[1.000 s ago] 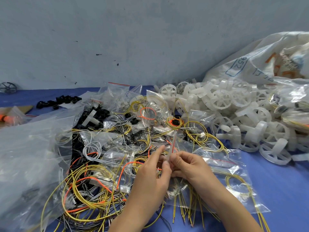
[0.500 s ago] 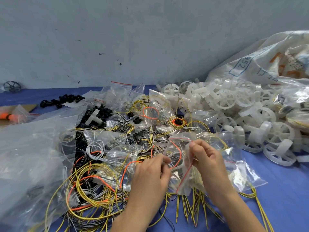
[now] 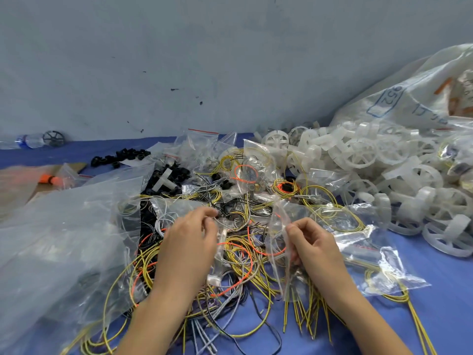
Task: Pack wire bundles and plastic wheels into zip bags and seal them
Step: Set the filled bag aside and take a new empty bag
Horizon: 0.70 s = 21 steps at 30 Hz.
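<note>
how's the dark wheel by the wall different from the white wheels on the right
The dark wheel is near-black; the white wheels are translucent white. The dark wheel sits alone beside a bottle; the white wheels lie heaped. Both are spoked.

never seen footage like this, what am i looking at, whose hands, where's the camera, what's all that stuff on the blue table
No machine here: these are a person's two bare hands, filmed by one wide-angle camera worn on the head, looking forward and down. On the blue table lie tangled yellow, orange and grey wires, a heap of white wheels at right, black parts farther back, and many clear bags. The right hand pinches a small zip bag, lifted over the wires. The left hand has its fingers curled among the wires; whether it grips one is too blurred to tell.
</note>
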Each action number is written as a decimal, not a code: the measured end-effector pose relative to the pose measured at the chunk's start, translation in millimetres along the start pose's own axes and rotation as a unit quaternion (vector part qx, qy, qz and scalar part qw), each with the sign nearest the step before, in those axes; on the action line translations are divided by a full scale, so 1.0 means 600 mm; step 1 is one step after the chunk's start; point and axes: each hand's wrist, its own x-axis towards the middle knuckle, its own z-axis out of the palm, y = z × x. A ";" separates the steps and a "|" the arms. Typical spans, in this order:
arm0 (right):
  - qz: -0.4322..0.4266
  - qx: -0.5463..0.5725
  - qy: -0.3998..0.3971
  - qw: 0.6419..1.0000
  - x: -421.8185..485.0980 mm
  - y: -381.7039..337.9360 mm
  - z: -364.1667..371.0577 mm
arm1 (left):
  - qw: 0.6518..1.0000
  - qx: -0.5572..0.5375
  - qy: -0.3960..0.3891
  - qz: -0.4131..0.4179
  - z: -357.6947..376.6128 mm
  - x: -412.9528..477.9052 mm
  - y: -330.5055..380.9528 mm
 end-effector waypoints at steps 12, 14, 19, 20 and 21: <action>0.000 -0.006 -0.004 1.000 0.003 0.006 -0.003 | 0.944 0.256 -0.049 -0.203 -0.043 0.047 -0.094; 0.000 -0.001 -0.004 1.000 0.003 0.007 -0.005 | 0.952 0.202 -0.041 -0.226 -0.043 0.049 -0.100; -0.002 0.001 0.000 1.000 0.003 0.007 -0.005 | 0.979 0.091 0.057 -0.174 -0.056 0.045 -0.091; -0.003 -0.002 0.002 1.000 0.004 0.008 -0.004 | 0.983 0.070 0.088 -0.146 -0.061 0.043 -0.085; -0.004 -0.004 0.002 1.000 0.004 0.009 -0.004 | 0.986 0.040 0.117 -0.113 -0.067 0.042 -0.077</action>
